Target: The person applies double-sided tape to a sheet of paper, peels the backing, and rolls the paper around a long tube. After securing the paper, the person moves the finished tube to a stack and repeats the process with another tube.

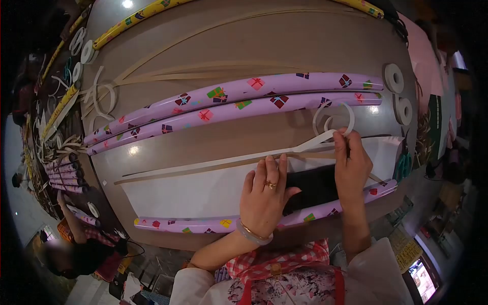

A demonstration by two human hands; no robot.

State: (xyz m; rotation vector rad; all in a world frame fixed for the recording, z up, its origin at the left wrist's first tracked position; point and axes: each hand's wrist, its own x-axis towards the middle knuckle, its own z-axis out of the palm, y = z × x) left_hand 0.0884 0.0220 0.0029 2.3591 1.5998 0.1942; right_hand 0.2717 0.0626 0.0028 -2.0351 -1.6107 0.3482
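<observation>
My left hand [263,195] lies flat, fingers stretched out, its fingertips pressing the upper edge of a partly unrolled sheet of wrapping paper [188,197], white side up. Pinched between the thumb and fingers of my right hand [352,165] is a strip of white tape [313,141]. The strip runs along the paper's edge to the left, and its free end curls above my right hand. A brown strip [218,166] shows just below the tape. The lilac roll [178,225] of the same paper crosses under my left wrist. A black flat object [311,187] lies on the sheet between my hands.
Two lilac gift-print rolls [229,95] lie across the table [244,46] beyond the sheet. Tape rolls [394,78] and teal scissors [403,166] are at the right. Long brown strips [178,76] and a yellow roll [132,19] lie farther back. Another person [76,249] is at the lower left.
</observation>
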